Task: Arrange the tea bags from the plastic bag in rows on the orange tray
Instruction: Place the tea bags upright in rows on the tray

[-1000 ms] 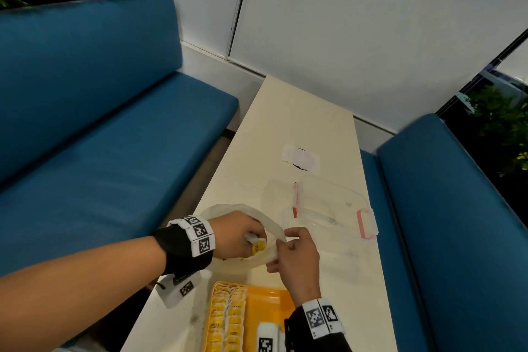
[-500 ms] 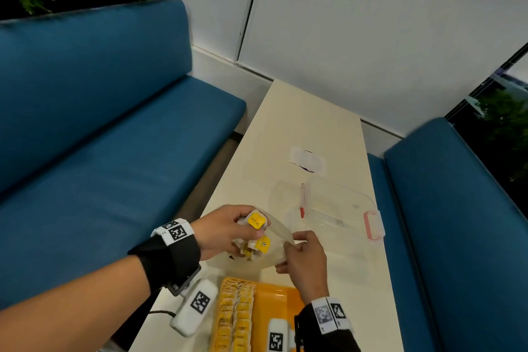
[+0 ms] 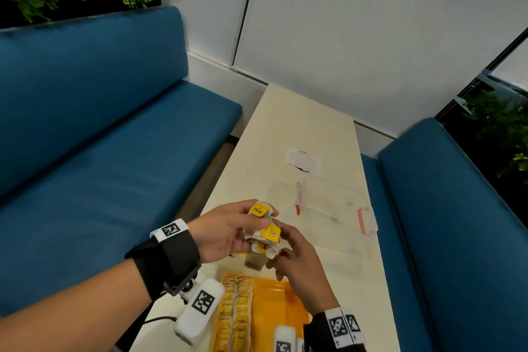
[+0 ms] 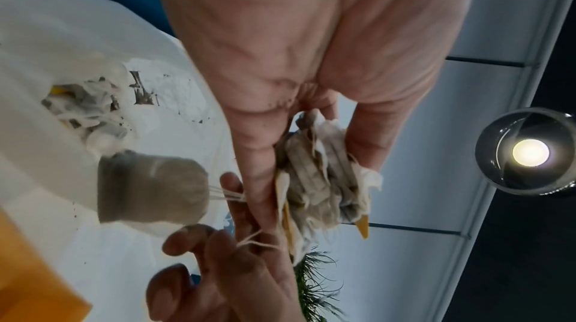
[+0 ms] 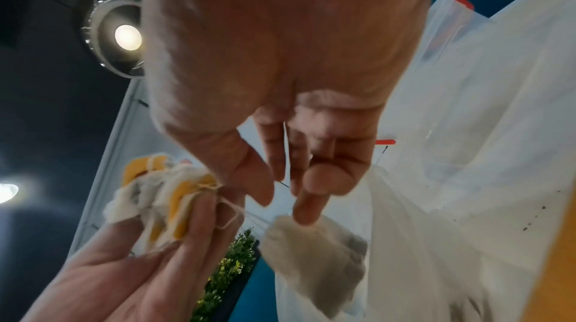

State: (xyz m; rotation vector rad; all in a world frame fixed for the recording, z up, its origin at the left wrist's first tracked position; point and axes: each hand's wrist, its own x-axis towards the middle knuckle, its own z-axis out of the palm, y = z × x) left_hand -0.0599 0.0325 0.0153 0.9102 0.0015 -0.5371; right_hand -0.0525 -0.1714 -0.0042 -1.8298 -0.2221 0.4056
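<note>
My left hand (image 3: 257, 227) grips a bunch of tea bags (image 3: 270, 233) with yellow tags, raised above the table. One tea bag (image 3: 254, 261) dangles below the bunch by its strings. My right hand (image 3: 278, 256) is against the bunch, thumb and forefinger pinching those strings (image 4: 232, 197) just above the dangling tea bag (image 5: 314, 261). The white plastic bag (image 4: 62, 56) lies under the hands with more tea bags (image 4: 87, 110) inside. The orange tray (image 3: 274, 303) sits nearest me and carries rows of tea bags (image 3: 237, 314) along its left side.
A clear lidded box (image 3: 328, 208) with a red clip (image 3: 367, 221) stands on the cream table (image 3: 300, 128) just beyond my hands. A white paper slip (image 3: 303, 161) lies farther back. Blue benches (image 3: 114, 180) flank the narrow table on both sides.
My left hand came up out of the plastic bag with a bunch of tea bags. My right hand let go of the bag's rim and moved onto the bunch.
</note>
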